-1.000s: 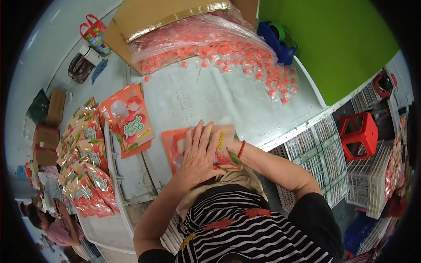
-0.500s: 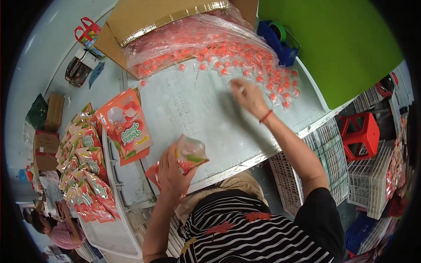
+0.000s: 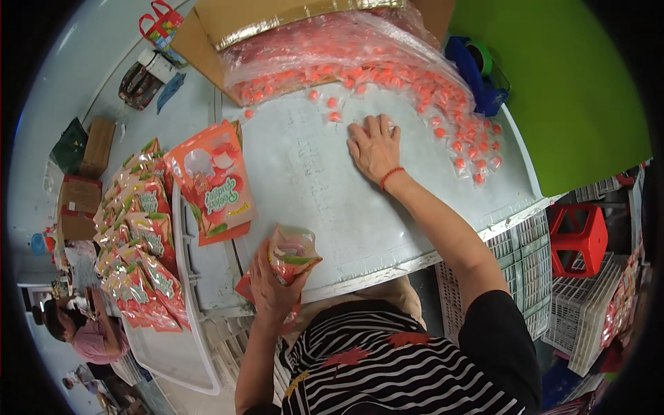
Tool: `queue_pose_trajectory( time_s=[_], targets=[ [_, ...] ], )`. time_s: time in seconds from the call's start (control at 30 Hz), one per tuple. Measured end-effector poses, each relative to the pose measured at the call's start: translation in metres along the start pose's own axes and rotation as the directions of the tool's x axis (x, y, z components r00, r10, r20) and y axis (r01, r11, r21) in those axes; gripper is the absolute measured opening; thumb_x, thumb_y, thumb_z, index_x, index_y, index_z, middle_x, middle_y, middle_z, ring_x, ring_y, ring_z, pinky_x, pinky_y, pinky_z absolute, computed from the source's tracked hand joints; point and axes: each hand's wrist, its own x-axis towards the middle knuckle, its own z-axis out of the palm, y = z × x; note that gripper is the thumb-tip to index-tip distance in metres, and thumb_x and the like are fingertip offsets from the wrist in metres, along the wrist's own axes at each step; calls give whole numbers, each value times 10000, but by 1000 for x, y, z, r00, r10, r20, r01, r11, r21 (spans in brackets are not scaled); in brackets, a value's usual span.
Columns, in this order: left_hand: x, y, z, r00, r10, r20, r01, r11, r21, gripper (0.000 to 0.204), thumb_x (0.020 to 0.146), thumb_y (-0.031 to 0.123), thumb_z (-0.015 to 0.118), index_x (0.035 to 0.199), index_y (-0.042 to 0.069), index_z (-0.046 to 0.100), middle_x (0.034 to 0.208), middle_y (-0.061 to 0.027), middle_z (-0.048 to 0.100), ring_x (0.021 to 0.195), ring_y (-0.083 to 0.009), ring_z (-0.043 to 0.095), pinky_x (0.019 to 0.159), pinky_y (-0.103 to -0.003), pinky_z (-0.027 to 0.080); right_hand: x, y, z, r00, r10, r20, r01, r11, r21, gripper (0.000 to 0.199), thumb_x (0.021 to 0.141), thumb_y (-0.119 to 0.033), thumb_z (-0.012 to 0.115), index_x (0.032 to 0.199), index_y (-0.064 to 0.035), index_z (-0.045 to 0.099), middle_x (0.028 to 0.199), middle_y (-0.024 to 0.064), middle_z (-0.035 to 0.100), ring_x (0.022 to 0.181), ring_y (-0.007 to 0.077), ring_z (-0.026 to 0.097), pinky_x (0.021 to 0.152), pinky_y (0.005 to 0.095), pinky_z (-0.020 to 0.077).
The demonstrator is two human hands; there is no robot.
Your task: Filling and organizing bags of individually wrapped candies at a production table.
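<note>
An open-topped red and green candy pouch (image 3: 292, 250) is in my left hand (image 3: 273, 285), held at the table's near edge with its mouth facing up. My right hand (image 3: 377, 149) lies palm down on the white table (image 3: 311, 173), fingers spread; whatever is under the palm is hidden. Just beyond its fingertips are a few single wrapped red candies (image 3: 333, 116). A larger pile of these wrapped candies (image 3: 443, 90) spills from a clear plastic bag (image 3: 332, 41) in a cardboard box (image 3: 200, 48). Flat pouches (image 3: 214, 180) lie stacked left of my left hand.
A white crate (image 3: 207, 360) at the left carries many filled pouches (image 3: 142, 242). A blue holder (image 3: 477, 76) with green tape stands at the back right. Stacked crates (image 3: 519, 277) and a red stool (image 3: 579, 238) are at the right. Another person (image 3: 86, 335) is far left.
My right hand has come down onto the table, its fingers now spread. Several candies near it have shifted. The pouch in my left hand now gapes wider, and the whole view has shifted slightly.
</note>
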Motion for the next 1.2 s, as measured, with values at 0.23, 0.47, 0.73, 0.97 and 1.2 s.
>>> queue_pose_trajectory(
  time_s=[0.23,0.47,0.73,0.97,1.2],
  targets=[
    [-12,-15,-14,997,-66,-39,69,996,65,948,617,242,854,1377,21,332,1246,-221,500,1123,-398,513,926,-454,440,-49,7,-40,988,31,-150,46,874,483,353,930,-268,466,1223,-83,533,1282,154,498,1186,328,463,977,505,347],
    [-25,-34,-26,980,-186,-69,188,982,21,925,632,180,839,1388,54,321,1265,-230,491,1145,-403,506,934,-445,443,-58,108,-47,829,532,169,-180,-31,983,363,979,-283,388,1144,-10,562,1033,110,653,998,203,607,923,334,438],
    [-27,-45,-33,974,-182,-131,190,981,46,926,636,231,836,1381,34,323,1235,-211,493,1132,-407,492,939,-468,419,-47,37,-36,946,-322,-21,302,862,406,542,1005,-435,291,1332,-42,472,1311,75,525,1095,174,541,983,319,372],
    [-39,-56,-40,967,-194,-167,203,978,37,921,641,219,831,1385,37,320,1216,-213,502,1117,-404,499,931,-466,424,-43,36,-26,961,91,261,-242,-176,954,506,1014,-384,250,1312,-45,478,1296,55,538,1153,223,527,996,356,373],
    [-30,-48,-39,970,-195,-148,200,980,18,936,630,153,825,1395,28,299,1261,-241,489,1140,-401,510,936,-434,437,33,11,-15,982,-184,34,127,787,603,413,996,-319,372,1198,-20,572,1237,136,575,1185,269,518,1019,372,380]
  ],
)
